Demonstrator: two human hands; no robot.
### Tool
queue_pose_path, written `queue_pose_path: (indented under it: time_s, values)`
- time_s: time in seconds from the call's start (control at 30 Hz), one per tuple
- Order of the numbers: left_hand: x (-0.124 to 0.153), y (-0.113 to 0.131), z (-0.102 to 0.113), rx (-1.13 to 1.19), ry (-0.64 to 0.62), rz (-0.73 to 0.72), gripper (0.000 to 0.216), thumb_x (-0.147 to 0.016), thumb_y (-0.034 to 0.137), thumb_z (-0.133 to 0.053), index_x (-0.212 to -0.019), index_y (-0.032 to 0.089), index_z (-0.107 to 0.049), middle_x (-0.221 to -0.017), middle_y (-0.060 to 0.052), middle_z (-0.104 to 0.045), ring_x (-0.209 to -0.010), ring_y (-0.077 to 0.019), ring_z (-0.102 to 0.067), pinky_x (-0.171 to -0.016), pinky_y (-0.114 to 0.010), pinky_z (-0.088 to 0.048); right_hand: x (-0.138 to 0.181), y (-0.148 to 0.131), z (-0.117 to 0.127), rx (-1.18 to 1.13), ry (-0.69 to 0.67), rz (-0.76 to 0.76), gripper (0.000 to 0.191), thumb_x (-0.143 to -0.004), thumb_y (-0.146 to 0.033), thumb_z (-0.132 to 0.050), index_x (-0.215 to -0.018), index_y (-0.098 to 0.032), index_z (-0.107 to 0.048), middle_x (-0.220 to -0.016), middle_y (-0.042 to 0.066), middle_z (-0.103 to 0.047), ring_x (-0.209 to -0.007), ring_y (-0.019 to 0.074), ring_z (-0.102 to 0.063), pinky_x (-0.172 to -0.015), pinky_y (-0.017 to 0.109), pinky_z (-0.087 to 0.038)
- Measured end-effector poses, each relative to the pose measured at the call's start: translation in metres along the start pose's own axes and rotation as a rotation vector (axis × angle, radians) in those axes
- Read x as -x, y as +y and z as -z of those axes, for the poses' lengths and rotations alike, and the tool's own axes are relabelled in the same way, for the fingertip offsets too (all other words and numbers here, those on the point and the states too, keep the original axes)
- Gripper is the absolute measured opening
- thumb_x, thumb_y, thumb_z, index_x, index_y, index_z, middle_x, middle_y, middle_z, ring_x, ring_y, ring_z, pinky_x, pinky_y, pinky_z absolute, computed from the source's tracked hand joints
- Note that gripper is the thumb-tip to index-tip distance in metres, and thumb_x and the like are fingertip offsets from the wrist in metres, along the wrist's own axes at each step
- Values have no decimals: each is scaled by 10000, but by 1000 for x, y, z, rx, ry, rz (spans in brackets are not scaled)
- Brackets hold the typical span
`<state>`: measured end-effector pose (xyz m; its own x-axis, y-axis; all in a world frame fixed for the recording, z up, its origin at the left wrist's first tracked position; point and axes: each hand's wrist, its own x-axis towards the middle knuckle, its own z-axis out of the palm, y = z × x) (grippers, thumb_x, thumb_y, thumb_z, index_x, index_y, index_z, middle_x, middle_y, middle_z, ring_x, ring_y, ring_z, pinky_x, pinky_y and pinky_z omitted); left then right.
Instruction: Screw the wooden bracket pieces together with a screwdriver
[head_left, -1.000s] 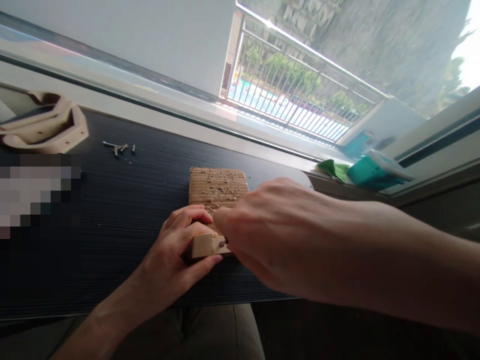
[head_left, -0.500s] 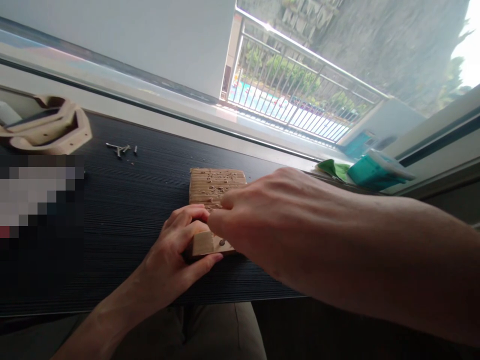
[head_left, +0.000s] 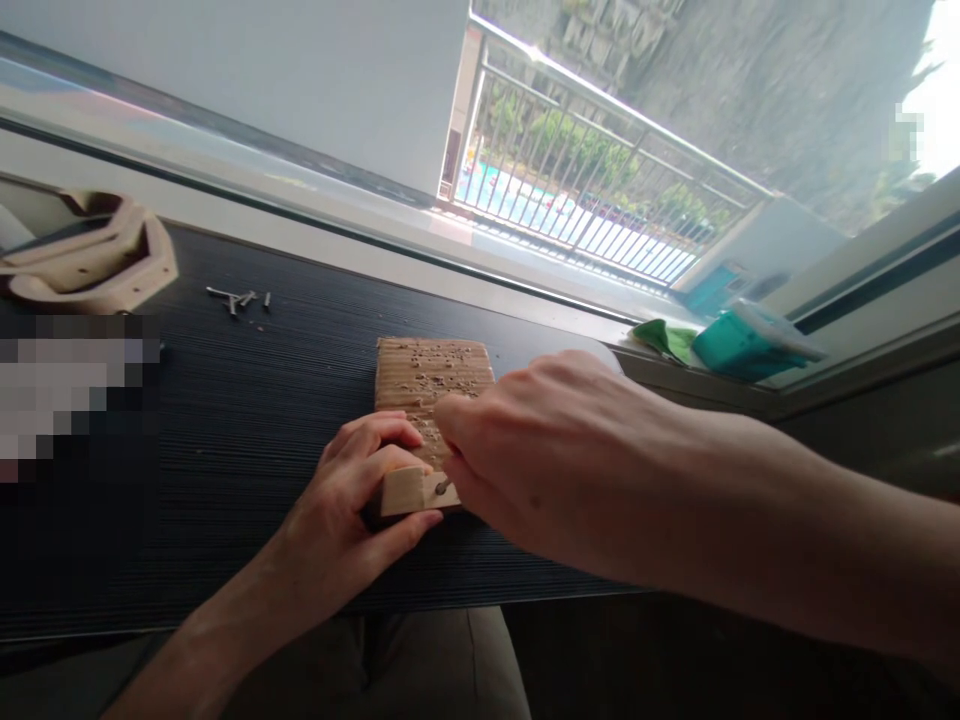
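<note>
On the dark table lies a piece of corrugated cardboard (head_left: 409, 380) strewn with small brown crumbs. A small pale wooden block (head_left: 403, 491) sits at its near end. My left hand (head_left: 367, 480) grips this block, fingers over the top and thumb along the near side. Beside the block's raised end, a dark round metal head (head_left: 440, 489) shows, with a short thin stem towards my right hand. My right hand (head_left: 510, 440) is closed in a fist just over the block's right part. What it holds is hidden by the fingers.
Several loose screws (head_left: 241, 300) lie at the back left, near a carved wooden frame (head_left: 139, 265). At the right, by the window, stand a teal container (head_left: 739, 340) and a green cloth (head_left: 664, 338). The black table (head_left: 247, 400) ends close to my lap.
My right hand has turned at the wrist and shifted slightly, uncovering more of the metal head. My left hand keeps its grip on the block.
</note>
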<state>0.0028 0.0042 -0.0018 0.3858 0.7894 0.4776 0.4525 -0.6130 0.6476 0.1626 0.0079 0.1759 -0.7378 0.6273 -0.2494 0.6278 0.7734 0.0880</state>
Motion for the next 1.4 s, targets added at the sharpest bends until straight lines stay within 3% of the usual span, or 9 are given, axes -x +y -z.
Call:
queue_pose_path:
  time_s: [0.2, 0.37, 0.43, 0.5, 0.6, 0.73, 0.93, 1.23, 1.4]
  values:
    - [1, 2, 0, -5, -4, 27, 144, -750, 289, -622, -883, 241, -596, -1099, -36, -596, -1099, -258, -528, -971, -411, -456, 19, 5, 2, -142, 172, 46, 134, -906, -135, -462, -853, -194, -570, -844, -27, -574, -772, 124, -517, -698, 273, -368]
    - [2, 0, -3, 4, 0, 63, 130, -745, 287, -616, -867, 244, -602, -1005, -31, -625, -1051, -266, -554, -939, -411, -483, 30, 3, 3, -73, 215, 117, 391, -934, -8, -297, -860, -199, -630, -918, -21, -649, -877, 118, -555, -866, 236, -363]
    - [2, 0, -3, 10, 11, 44, 130, -750, 284, -611, -873, 243, -602, -1042, -37, -616, -1049, -267, -555, -935, -415, -484, 29, 2, 0, -11, 238, 97, 367, -912, -6, -331, -867, -221, -625, -1007, -18, -644, -942, 130, -542, -884, 244, -352]
    - [2, 0, -3, 12, 16, 25, 132, -756, 273, -607, -885, 242, -599, -1098, -45, -595, -1068, -267, -543, -941, -417, -479, 25, 2, -4, 16, 220, 94, 271, -886, -50, -415, -851, -232, -612, -1016, -14, -627, -945, 144, -531, -845, 261, -371]
    - [1, 0, -1, 6, 13, 12, 137, -748, 251, -618, -884, 238, -599, -1124, -54, -577, -1106, -268, -516, -961, -424, -462, 12, 5, -11, 7, 159, 78, 187, -886, -107, -454, -790, -200, -585, -808, -1, -601, -766, 132, -531, -690, 265, -388]
    - [0, 1, -1, 15, 5, 36, 121, -738, 261, -619, -857, 236, -617, -1104, -55, -595, -1105, -270, -514, -964, -433, -458, -5, 7, -12, 7, 87, -7, 207, -893, -142, -450, -719, -162, -562, -614, -2, -541, -560, 106, -457, -539, 265, -287]
    - [2, 1, -1, -11, -12, 28, 145, -754, 283, -647, -882, 238, -599, -1116, -35, -573, -1116, -238, -504, -970, -386, -450, -4, 10, -5, -5, 85, -56, 106, -861, -155, -519, -771, -159, -574, -658, -1, -565, -565, 88, -452, -546, 254, -249]
    - [2, -2, -1, 11, -6, 15, 170, -732, 264, -643, -893, 241, -595, -1179, -46, -572, -1168, -282, -496, -987, -421, -449, 19, 11, -4, -203, 166, 129, 169, -854, -63, -522, -827, -196, -624, -875, -36, -642, -795, 102, -563, -702, 233, -396]
    - [1, -2, -1, 15, -29, 28, 158, -746, 264, -644, -896, 243, -596, -1221, -46, -559, -1192, -279, -482, -1007, -421, -435, 9, 14, -13, -99, 191, 144, 167, -803, -34, -556, -745, -182, -607, -684, -42, -588, -587, 113, -492, -556, 274, -335]
